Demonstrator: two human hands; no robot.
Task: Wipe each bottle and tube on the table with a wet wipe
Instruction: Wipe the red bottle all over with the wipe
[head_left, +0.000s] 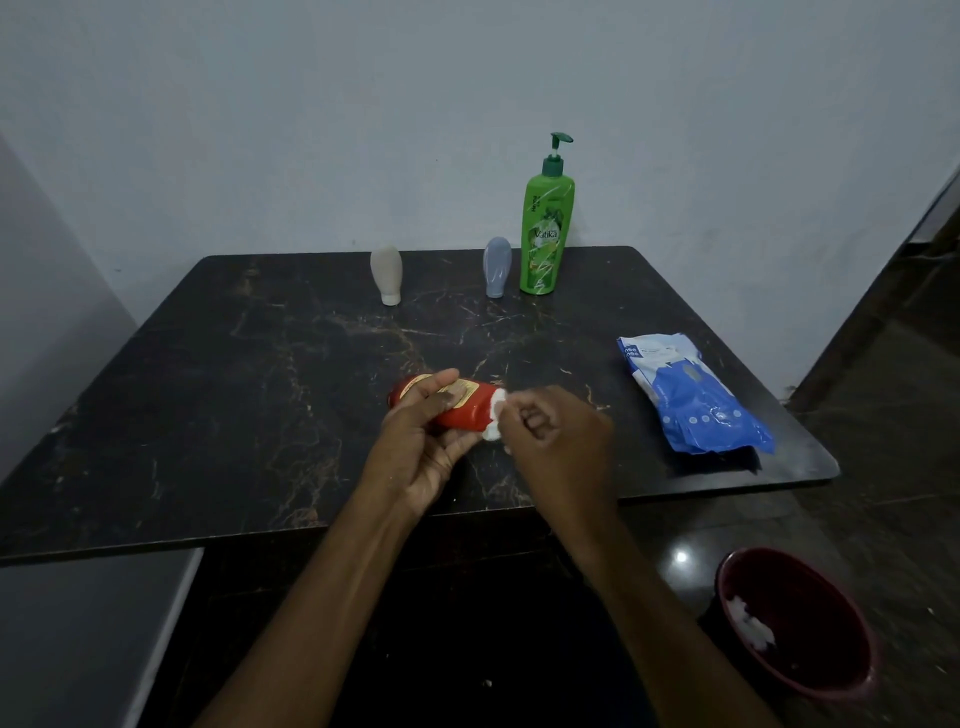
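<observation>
The left grip curls round a red plastic bottle with a yellow label, over the dark marbled desk. The right grip, just beside it, pinches a white wet wipe against the bottle's end. Wiping seems underway; the next move likely calls for turning the bottle to reach unwiped sides.

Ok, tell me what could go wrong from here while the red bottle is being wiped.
1. The left hand holds the red bottle near the front edge of the table; wetted by the wet wipe in the right hand, it might slip and drop.
2. The tall green pump bottle stands close beside the grey tube; reaching for either could topple the other.
</observation>
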